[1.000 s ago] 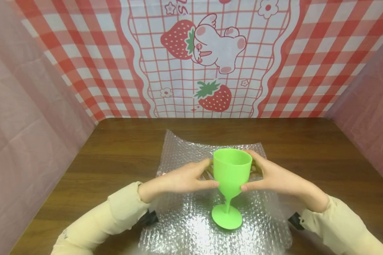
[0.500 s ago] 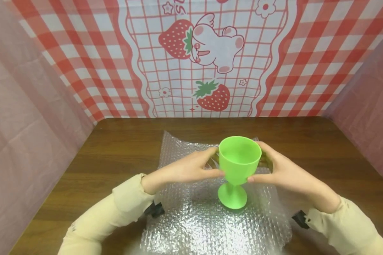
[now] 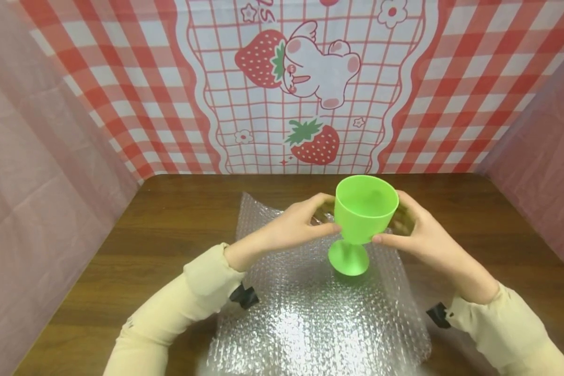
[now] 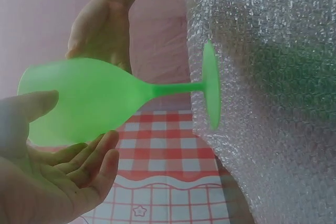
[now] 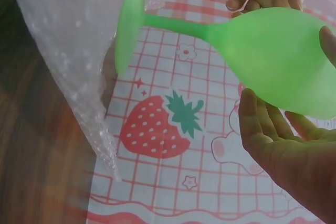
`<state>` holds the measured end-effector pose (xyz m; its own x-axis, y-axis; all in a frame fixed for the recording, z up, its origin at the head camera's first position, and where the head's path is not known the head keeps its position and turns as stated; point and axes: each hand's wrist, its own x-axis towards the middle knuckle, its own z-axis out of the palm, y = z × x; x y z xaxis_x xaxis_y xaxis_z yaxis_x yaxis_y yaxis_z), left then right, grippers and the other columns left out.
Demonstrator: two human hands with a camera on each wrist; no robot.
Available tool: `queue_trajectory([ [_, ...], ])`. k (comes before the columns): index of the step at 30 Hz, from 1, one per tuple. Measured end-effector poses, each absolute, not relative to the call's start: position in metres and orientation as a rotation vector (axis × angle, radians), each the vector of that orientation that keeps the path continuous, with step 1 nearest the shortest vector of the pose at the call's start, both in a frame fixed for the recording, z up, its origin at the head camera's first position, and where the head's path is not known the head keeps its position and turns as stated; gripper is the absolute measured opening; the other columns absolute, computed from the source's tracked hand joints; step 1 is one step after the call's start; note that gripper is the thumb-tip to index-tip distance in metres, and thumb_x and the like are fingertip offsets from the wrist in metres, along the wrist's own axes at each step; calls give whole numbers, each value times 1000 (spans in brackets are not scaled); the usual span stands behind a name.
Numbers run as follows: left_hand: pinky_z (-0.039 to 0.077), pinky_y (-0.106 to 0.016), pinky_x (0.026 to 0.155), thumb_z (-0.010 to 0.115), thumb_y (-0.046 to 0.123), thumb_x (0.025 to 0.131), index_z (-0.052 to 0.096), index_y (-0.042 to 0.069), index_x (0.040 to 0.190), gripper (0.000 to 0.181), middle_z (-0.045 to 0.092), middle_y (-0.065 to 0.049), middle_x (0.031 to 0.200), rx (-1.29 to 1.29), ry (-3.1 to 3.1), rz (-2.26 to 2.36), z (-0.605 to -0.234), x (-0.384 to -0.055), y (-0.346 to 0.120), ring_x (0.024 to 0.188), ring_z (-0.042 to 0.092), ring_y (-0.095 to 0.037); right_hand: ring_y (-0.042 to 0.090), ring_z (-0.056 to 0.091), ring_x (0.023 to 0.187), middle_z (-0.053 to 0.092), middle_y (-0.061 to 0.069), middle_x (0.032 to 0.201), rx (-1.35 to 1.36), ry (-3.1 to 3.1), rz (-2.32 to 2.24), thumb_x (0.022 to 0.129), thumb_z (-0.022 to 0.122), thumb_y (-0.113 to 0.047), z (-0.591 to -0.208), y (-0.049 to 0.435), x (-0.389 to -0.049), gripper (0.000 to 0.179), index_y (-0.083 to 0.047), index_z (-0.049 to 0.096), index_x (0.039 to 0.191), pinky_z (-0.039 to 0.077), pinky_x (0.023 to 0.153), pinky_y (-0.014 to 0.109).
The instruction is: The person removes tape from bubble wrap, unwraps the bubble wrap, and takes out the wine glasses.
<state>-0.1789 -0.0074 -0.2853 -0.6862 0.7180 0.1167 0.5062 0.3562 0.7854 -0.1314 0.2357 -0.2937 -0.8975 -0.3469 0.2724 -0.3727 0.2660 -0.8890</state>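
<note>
Between my two hands is a bright green plastic goblet point(image 3: 364, 222), its bowl up and slightly tilted. My left hand point(image 3: 298, 222) holds the bowl's left side, thumb point(image 4: 42, 104) on the near face and fingers curving round behind. On the opposite side my right hand point(image 3: 420, 232) grips the bowl the same way, its thumb near the bowl's base. The stem and round foot point(image 3: 349, 258) hang below, over a sheet of bubble wrap point(image 3: 301, 308). In the left wrist view the foot point(image 4: 211, 85) stands close over the wrap.
The bubble wrap lies on a dark wood table point(image 3: 178, 219), its far left corner curling up. A red-checked cloth point(image 3: 150, 94) with strawberries hangs behind the table. Pink curtains point(image 3: 42, 172) close off both sides.
Both hands have carried the goblet away from me and a little to the right, and its bowl has come up higher in the head view. The bubble wrap has stayed in place.
</note>
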Motion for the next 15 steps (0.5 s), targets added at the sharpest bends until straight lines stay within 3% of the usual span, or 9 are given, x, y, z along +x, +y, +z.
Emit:
queue_trajectory([
  [15,46,-24,85,59,32,87,45,16,127,46,58,6,109,1039,2360,1379,-282,-197,15,96,55,-5,10,56,104,50,3,122,740,-2244,1989,78,58,17,-293,253,-144,68,-8,32,136,50,80,19],
])
